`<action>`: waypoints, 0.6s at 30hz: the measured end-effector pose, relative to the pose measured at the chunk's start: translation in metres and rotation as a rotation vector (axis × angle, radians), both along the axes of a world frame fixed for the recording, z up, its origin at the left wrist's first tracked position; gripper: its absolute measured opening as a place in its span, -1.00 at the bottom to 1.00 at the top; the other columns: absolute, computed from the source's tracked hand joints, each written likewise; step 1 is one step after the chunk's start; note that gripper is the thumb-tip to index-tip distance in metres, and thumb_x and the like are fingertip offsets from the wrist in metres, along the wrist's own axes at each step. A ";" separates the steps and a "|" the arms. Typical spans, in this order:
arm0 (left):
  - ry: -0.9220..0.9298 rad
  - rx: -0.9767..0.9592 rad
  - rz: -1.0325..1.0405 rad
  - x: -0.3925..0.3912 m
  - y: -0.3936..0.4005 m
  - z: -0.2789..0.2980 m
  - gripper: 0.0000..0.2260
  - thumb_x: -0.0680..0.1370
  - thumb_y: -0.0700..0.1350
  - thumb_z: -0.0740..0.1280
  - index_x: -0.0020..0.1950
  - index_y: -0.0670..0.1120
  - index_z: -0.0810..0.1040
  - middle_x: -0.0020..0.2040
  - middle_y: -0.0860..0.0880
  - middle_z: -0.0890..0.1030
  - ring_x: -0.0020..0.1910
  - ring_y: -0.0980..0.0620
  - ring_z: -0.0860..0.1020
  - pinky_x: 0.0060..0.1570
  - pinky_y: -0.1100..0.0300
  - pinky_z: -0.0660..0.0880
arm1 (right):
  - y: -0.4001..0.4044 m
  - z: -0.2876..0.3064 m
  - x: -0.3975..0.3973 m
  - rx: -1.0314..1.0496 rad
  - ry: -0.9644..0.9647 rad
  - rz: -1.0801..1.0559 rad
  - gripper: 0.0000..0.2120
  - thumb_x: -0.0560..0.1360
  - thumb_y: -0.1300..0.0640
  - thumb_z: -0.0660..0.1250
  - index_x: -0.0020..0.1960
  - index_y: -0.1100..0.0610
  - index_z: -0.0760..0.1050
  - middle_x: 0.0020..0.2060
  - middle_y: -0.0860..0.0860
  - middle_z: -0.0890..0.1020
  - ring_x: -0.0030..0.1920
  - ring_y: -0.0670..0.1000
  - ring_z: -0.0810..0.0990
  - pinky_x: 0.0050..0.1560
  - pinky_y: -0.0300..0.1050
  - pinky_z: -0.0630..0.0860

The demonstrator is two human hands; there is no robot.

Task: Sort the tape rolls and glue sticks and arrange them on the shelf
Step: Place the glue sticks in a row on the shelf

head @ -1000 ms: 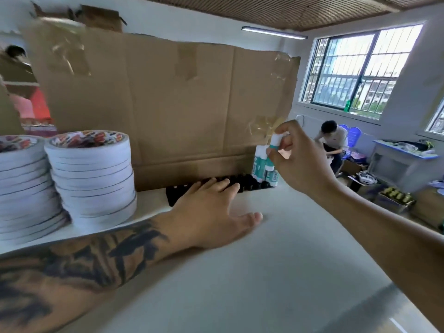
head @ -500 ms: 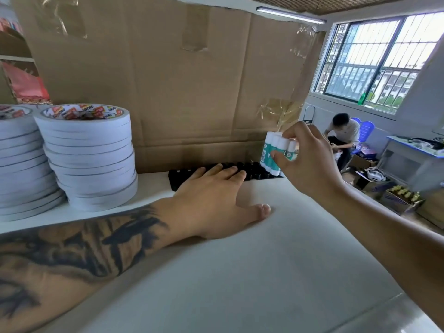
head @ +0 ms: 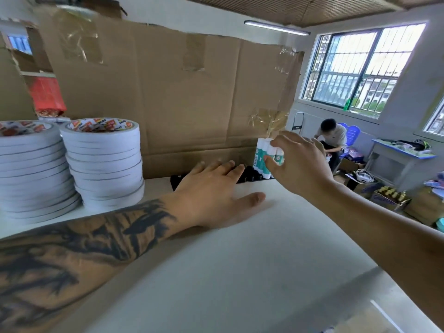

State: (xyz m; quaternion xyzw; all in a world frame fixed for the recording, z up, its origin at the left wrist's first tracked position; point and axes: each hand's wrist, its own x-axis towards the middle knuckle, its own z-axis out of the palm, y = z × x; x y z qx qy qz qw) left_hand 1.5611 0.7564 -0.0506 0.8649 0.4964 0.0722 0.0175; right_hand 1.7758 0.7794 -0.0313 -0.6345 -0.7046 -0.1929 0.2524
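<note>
Steadying the black tray (head: 249, 175) with the flat, open left hand (head: 211, 195), the right hand (head: 300, 162) pinches upright glue sticks (head: 263, 155) so they seat beside the tape stacks (head: 105, 162).

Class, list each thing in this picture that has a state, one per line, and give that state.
Left hand: flat, palm down on the shelf.
Right hand: fingers at the glue sticks; grip unclear.
Glue sticks: upright, bunched at the black tray's right end.
Tape rolls: two tall stacks, lying flat.
Cardboard: upright behind the shelf.
</note>
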 end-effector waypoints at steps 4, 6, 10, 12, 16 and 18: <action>-0.033 0.011 -0.005 -0.011 -0.014 0.020 -0.16 0.51 0.51 -0.11 0.67 0.06 0.09 0.67 0.02 0.12 0.63 0.02 0.10 0.59 -0.05 0.04 | -0.022 0.017 -0.008 -0.105 -0.180 -0.108 -0.52 0.56 -0.21 0.28 0.42 -0.06 0.46 0.50 -0.01 0.35 0.48 0.16 0.33 0.49 0.22 0.11; -0.053 0.010 -0.017 -0.021 -0.032 0.031 -0.22 0.55 0.48 -0.05 0.65 0.07 0.14 0.65 0.03 0.18 0.61 0.02 0.15 0.57 -0.03 0.11 | -0.038 0.024 -0.019 -0.137 -0.185 -0.122 -0.44 0.54 -0.23 0.26 0.49 -0.09 0.33 0.54 0.03 0.27 0.50 0.20 0.28 0.49 0.26 0.14; -0.114 -0.040 -0.050 -0.056 -0.089 0.046 -0.29 0.56 0.45 0.02 0.64 0.13 0.17 0.61 0.13 0.23 0.58 0.11 0.18 0.53 0.05 0.20 | -0.079 0.028 -0.058 -0.127 -0.138 -0.016 -0.50 0.55 -0.21 0.26 0.44 -0.09 0.41 0.55 0.01 0.29 0.51 0.12 0.29 0.50 0.17 0.20; -0.094 -0.019 -0.052 -0.082 -0.117 0.048 -0.34 0.58 0.41 0.04 0.63 0.16 0.18 0.59 0.18 0.26 0.55 0.14 0.22 0.47 0.17 0.22 | -0.100 0.026 -0.087 -0.142 -0.116 0.060 -0.54 0.56 -0.20 0.26 0.42 -0.10 0.43 0.52 -0.01 0.35 0.48 0.11 0.34 0.47 0.09 0.23; 0.035 0.075 0.032 -0.157 -0.162 0.049 -0.30 0.52 0.48 -0.03 0.61 0.22 0.19 0.57 0.20 0.30 0.51 0.10 0.31 0.45 0.11 0.32 | -0.141 0.021 -0.156 -0.221 -0.112 0.246 -0.49 0.57 -0.24 0.22 0.48 -0.13 0.38 0.50 -0.07 0.38 0.48 0.06 0.36 0.47 0.06 0.28; 0.108 0.095 0.091 -0.187 -0.175 0.048 -0.30 0.52 0.47 -0.05 0.62 0.23 0.15 0.58 0.18 0.28 0.52 0.09 0.29 0.48 0.10 0.29 | -0.152 0.018 -0.181 -0.287 -0.149 0.305 -0.42 0.58 -0.32 0.15 0.55 -0.17 0.28 0.55 -0.10 0.31 0.53 0.03 0.30 0.51 0.09 0.25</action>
